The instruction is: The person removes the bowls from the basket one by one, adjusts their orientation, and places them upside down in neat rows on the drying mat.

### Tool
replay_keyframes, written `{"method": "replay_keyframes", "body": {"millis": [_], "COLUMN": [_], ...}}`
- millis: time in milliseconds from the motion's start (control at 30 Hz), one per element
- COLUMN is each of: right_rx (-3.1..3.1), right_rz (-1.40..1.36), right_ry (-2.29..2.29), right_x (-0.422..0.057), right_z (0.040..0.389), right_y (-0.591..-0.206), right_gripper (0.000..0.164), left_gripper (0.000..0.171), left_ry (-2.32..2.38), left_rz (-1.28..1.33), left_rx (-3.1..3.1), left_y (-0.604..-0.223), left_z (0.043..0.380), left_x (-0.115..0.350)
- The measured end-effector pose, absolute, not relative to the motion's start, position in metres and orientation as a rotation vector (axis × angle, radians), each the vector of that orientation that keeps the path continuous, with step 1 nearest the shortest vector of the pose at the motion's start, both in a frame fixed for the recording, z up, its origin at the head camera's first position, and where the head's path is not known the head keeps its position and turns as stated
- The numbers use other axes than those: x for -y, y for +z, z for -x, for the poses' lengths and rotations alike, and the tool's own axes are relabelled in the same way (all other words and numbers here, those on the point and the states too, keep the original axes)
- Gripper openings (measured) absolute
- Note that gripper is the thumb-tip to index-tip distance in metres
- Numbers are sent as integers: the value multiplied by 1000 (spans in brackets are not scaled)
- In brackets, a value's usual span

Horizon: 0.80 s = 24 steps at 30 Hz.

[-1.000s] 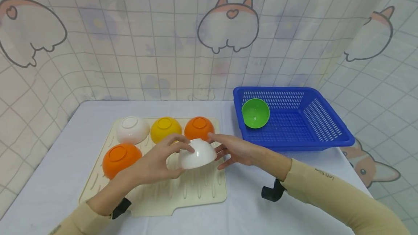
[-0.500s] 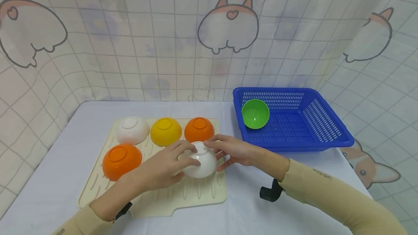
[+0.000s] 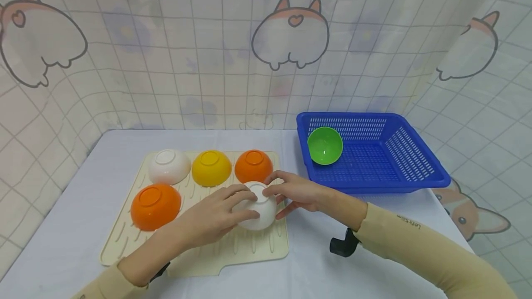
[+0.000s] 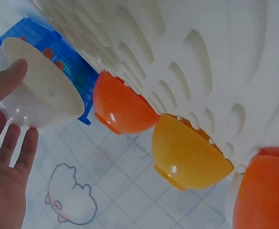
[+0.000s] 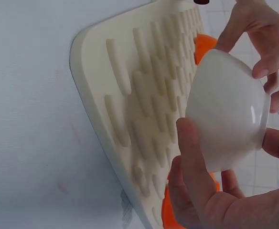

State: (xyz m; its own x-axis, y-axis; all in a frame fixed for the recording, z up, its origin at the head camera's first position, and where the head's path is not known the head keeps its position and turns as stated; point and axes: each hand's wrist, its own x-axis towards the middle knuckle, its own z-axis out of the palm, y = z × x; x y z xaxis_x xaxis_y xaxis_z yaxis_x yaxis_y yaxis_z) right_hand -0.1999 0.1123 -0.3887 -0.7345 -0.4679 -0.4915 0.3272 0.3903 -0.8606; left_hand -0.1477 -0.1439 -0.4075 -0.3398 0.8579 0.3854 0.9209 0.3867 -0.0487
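A small white bowl [image 3: 258, 206], upside down with its foot ring uppermost, is held between both hands over the right front part of a cream ribbed drying mat [image 3: 257, 248]. The left hand [image 3: 212, 218] curls its fingers over the bowl's near and left side, thumb on one flank and fingers on the other; in the left wrist view the bowl [image 4: 37, 90] sits against the thumb with the fingers [image 4: 15, 148] spread along its wall and its rim clear of the mat. The right hand [image 3: 297, 193] grips the bowl from the right, thumb and fingertips curled onto the foot and upper wall; in the right wrist view the thumb [image 5: 192, 157] presses one side and the fingers wrap the other. Whether the rim touches the mat cannot be told from the head view. Relative to the mat: along its far edge stand three more upturned bowls, a white bowl [image 3: 169, 166] at left, a yellow bowl [image 3: 211, 168] in the middle and an orange bowl [image 3: 253, 166] at right, just behind the held bowl. A larger orange bowl [image 3: 155, 206] stands at its left front. Right of the mat, apart from it, a blue perforated basket [image 3: 415, 170] holds a green bowl [image 3: 325, 146] tipped against its left wall. All rest on a pale table [image 3: 324, 271].
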Motion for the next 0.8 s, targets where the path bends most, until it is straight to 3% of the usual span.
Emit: {"method": "replay_keyframes", "body": {"millis": [200, 500, 800], "right_rx": [-1952, -1955, -1973], "right_rz": [118, 126, 200], "right_ry": [-1427, -1453, -1485], "right_x": [-112, -110, -108], "right_z": [200, 200, 198], "right_y": [-388, -390, -392], "right_gripper": [42, 42, 42], "left_gripper": [54, 72, 75], "left_ry": [-433, -741, -813], "left_rz": [1496, 1056, 1008], "left_rx": [2372, 2726, 2762], "left_y": [-409, -413, -415], "left_z": [148, 146, 148], "left_x": [144, 144, 145]}}
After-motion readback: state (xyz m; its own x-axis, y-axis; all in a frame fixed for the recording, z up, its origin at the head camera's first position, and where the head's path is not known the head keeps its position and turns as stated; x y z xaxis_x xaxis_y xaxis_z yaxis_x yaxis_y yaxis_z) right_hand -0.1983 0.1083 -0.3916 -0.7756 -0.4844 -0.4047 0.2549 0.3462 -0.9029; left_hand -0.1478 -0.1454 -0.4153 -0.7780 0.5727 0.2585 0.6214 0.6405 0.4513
